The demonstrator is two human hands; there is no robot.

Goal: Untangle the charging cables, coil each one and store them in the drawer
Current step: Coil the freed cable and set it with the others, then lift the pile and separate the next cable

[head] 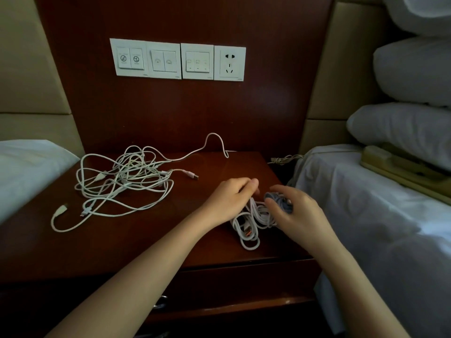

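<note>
A loose tangle of white charging cables point(127, 181) lies on the left half of the dark wooden nightstand point(146, 240), with USB plugs sticking out at its edges. At the right front sits a coiled bundle of white cable point(249, 225) with a grey-blue coil point(280, 200) beside it. My left hand point(229, 198) curls over the top of the white bundle and holds its strands. My right hand point(297, 213) curls its fingers round the grey-blue coil. The drawer front point(244, 281) below the tabletop is closed.
A panel of wall switches and a socket point(178, 60) is on the wood back board. White bedding point(366, 215) with stacked pillows and a beige telephone point(400, 167) lies close on the right, and another bed's corner point(29, 164) on the left.
</note>
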